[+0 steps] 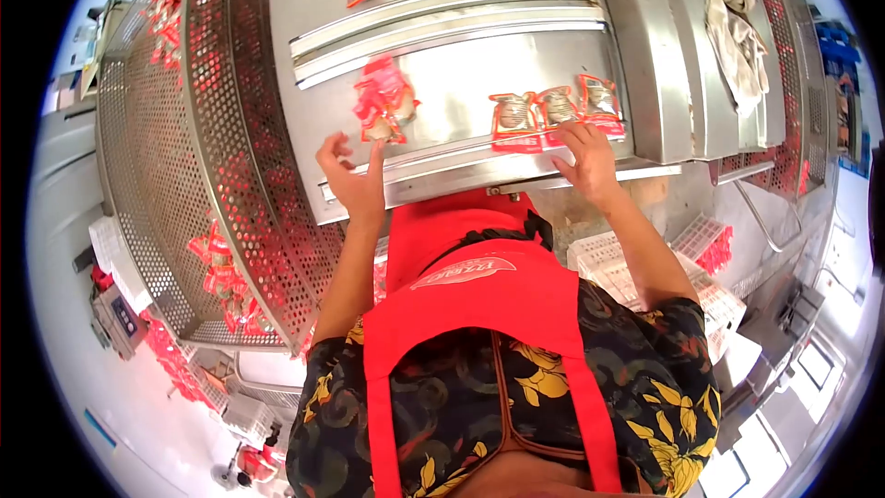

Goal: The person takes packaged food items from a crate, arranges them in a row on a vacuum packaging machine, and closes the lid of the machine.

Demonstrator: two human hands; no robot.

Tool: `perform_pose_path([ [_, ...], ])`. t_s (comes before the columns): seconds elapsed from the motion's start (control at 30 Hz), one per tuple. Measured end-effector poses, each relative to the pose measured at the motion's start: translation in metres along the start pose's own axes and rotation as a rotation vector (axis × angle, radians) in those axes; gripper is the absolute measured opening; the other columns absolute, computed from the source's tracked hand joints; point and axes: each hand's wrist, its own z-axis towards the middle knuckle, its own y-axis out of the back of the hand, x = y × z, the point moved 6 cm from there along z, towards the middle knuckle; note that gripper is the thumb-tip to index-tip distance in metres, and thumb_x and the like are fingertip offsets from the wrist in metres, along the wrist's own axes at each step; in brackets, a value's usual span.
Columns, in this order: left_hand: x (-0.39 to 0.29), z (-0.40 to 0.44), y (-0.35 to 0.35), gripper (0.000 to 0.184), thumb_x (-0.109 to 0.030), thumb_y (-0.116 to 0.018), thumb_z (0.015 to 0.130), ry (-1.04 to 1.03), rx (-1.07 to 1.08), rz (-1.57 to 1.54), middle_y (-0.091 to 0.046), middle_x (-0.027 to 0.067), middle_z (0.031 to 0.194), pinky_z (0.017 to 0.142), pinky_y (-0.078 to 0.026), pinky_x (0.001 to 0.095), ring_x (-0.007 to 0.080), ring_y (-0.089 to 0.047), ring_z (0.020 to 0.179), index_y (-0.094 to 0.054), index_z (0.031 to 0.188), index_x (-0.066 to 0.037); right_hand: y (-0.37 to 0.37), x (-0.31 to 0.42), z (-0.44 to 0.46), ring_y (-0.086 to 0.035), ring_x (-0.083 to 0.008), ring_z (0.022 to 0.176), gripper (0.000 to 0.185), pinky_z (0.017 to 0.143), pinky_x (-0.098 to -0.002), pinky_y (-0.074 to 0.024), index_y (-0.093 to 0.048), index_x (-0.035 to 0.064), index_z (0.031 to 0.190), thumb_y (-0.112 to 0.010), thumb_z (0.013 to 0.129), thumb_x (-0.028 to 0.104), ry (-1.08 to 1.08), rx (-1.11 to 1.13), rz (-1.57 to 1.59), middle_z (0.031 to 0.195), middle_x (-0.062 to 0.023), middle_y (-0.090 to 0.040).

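Metal table (461, 60): across upper centre, ridged rails crossing it. Perforated bin (147, 129): left of frame, red packs inside. Row of three packs (559, 106): right of centre, side by side near the table's lower rail. Loose cluster of packs (385, 97): left of centre, overlapping. Right hand (592, 161): fingertips at the row's lower edge; cannot tell if its grip pinches. Left hand (353, 186): grip released, fingers spread below cluster; contact unclear. Judgement: square the row with light fingertip pressure; separate overlapped packs singly, by their edges.
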Motion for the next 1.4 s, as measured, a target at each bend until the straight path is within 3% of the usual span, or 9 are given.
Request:
perform_pose_path([
  [0.07,0.019,0.012,-0.004,0.023,-0.007,-0.072,0.083,0.032,0.022,0.075,-0.062,0.0046,0.091,0.062,-0.043,0.0272,0.0141,-0.053,0.071,-0.063,0.103,-0.001,-0.003,0.018,0.015,-0.062,-0.0302,0.095,0.020,0.080,-0.0386,-0.0516,-0.070,0.0075,0.097,-0.074,0.077,0.010,-0.186,-0.119,0.267,0.105,-0.0097,-0.067],
  [0.13,0.077,0.004,-0.039,0.027,-0.007,-0.072,0.084,0.336,0.440,-0.166,-0.061,0.0055,0.090,0.064,-0.046,0.0269,0.0130,-0.055,0.072,-0.060,0.107,-0.002,-0.041,0.026,0.038,-0.066,-0.0226,0.076,0.019,0.071,-0.0329,-0.0536,-0.068,0.0057,0.103,-0.070,0.085,0.011,-0.367,0.003,0.591,0.089,-0.0096,-0.070],
  [0.27,0.051,0.007,-0.022,0.016,-0.009,-0.068,0.089,0.306,0.302,-0.153,-0.064,0.0037,0.080,0.063,-0.047,0.0248,0.0096,-0.057,0.068,-0.063,0.102,-0.001,-0.110,0.058,0.108,-0.057,-0.0090,0.059,0.030,0.055,-0.0265,-0.0453,-0.062,0.0050,0.118,-0.065,0.089,0.010,-0.474,0.145,1.035,0.069,-0.0065,-0.068],
  [0.43,0.066,-0.029,-0.036,0.019,-0.015,-0.060,0.096,0.475,0.656,-0.338,-0.065,0.0042,0.079,0.062,-0.046,0.0242,0.0076,-0.055,0.066,-0.061,0.110,-0.001,-0.166,0.091,0.168,-0.054,-0.0082,0.057,0.013,0.052,-0.0235,-0.0433,-0.068,0.0040,0.100,-0.066,0.089,0.010,-0.534,0.273,1.400,0.074,-0.0039,-0.069],
  [0.63,0.077,-0.046,-0.064,0.032,-0.023,-0.043,0.102,0.981,0.725,-0.648,-0.068,0.0080,0.089,0.058,-0.044,0.0231,0.0100,-0.056,0.064,-0.059,0.121,-0.002,-0.123,0.068,0.146,-0.060,-0.0097,0.062,0.008,0.056,-0.0229,-0.0470,-0.065,0.0017,0.098,-0.063,0.091,0.006,-0.540,0.242,1.351,0.080,-0.0080,-0.070],
  [0.83,0.088,-0.053,-0.071,0.028,-0.021,-0.044,0.102,0.979,0.708,-0.583,-0.068,0.0071,0.088,0.059,-0.044,0.0226,0.0097,-0.057,0.065,-0.058,0.119,-0.004,-0.147,0.074,0.151,-0.048,-0.0050,0.050,0.037,0.046,-0.0205,-0.0364,-0.059,0.0062,0.128,-0.064,0.092,0.012,-0.554,0.363,1.256,0.070,-0.0039,-0.067],
  [1.13,0.079,-0.041,-0.068,0.039,-0.035,-0.044,0.102,1.185,0.695,-0.667,-0.066,0.0044,0.091,0.063,-0.045,0.0237,0.0102,-0.058,0.071,-0.062,0.112,-0.002,-0.143,0.076,0.143,-0.061,-0.0080,0.064,0.017,0.056,-0.0216,-0.0476,-0.068,0.0015,0.105,-0.059,0.091,0.007,-0.386,0.319,1.363,0.081,-0.0049,-0.070],
  [1.27,0.074,-0.052,-0.087,0.031,-0.023,-0.063,0.095,1.074,0.885,-0.550,-0.066,0.0042,0.097,0.068,-0.047,0.0234,0.0113,-0.061,0.079,-0.061,0.114,0.000,-0.145,0.052,0.111,-0.061,-0.0090,0.067,0.018,0.057,-0.0223,-0.0478,-0.068,0.0008,0.103,-0.062,0.088,0.007,-0.583,0.587,1.303,0.082,-0.0038,-0.069],
  [1.4,0.076,-0.054,-0.094,0.030,-0.011,-0.067,0.089,1.174,0.836,-0.556,-0.067,0.0054,0.094,0.069,-0.048,0.0240,0.0122,-0.063,0.081,-0.060,0.115,0.000,-0.144,0.043,0.101,-0.061,-0.0104,0.063,0.032,0.052,-0.0241,-0.0446,-0.059,-0.0012,0.109,-0.071,0.079,0.000,-0.723,0.543,1.251,0.076,-0.0066,-0.066],
])
